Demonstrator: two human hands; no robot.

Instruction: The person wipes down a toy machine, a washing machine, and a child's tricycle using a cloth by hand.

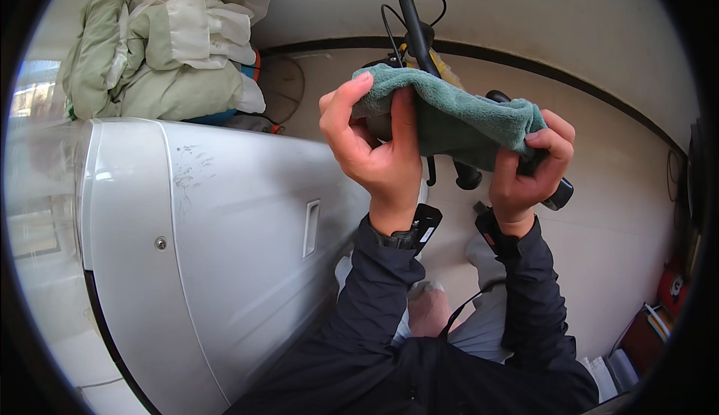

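A green terry cloth (pixel 455 109) stretches between both hands, folded over along its top edge. My left hand (pixel 379 139) pinches its left end, the thumb pressed against the near side and fingers at the upper corner. At the right end, my right hand (pixel 531 162) grips the cloth between thumb and curled fingers. The cloth is held up in the air over the floor, and its far side is hidden. Each wrist bears a strapped black device.
To the left stands a white appliance-like cabinet (pixel 247 190) with a recessed handle and dark smudges. Pale green bedding (pixel 180 83) is piled behind it. A black tubular frame with cables (pixel 414 16) rises beyond the cloth. Several items, including a dark red box (pixel 643 333), sit at the right.
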